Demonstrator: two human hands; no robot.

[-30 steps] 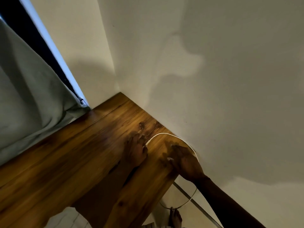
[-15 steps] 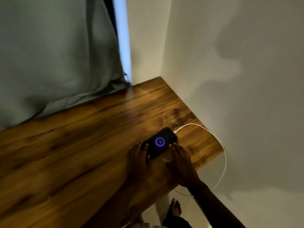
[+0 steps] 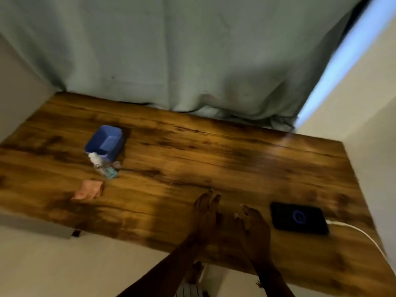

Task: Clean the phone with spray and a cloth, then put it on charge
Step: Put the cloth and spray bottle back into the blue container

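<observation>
The black phone (image 3: 299,218) lies flat near the right end of the wooden table (image 3: 192,159), a blue ring glowing on its screen. A white cable (image 3: 355,229) is plugged into its right end and runs off the table's edge. My right hand (image 3: 254,225) hovers just left of the phone, fingers spread, holding nothing. My left hand (image 3: 206,207) is further left, fingers extended over the table, also empty. A small spray bottle (image 3: 102,166) with blue liquid lies on its side at the left. A pink cloth (image 3: 89,189) lies in front of it.
A blue rectangular tub (image 3: 106,141) stands behind the spray bottle. A grey-green curtain (image 3: 192,61) hangs along the table's far edge. White walls close in at the left and right. A bare foot (image 3: 196,272) shows below the table's near edge.
Both hands have let go of the phone and drawn away to its left. The view has swung left, bringing the tub, bottle and cloth into sight.
</observation>
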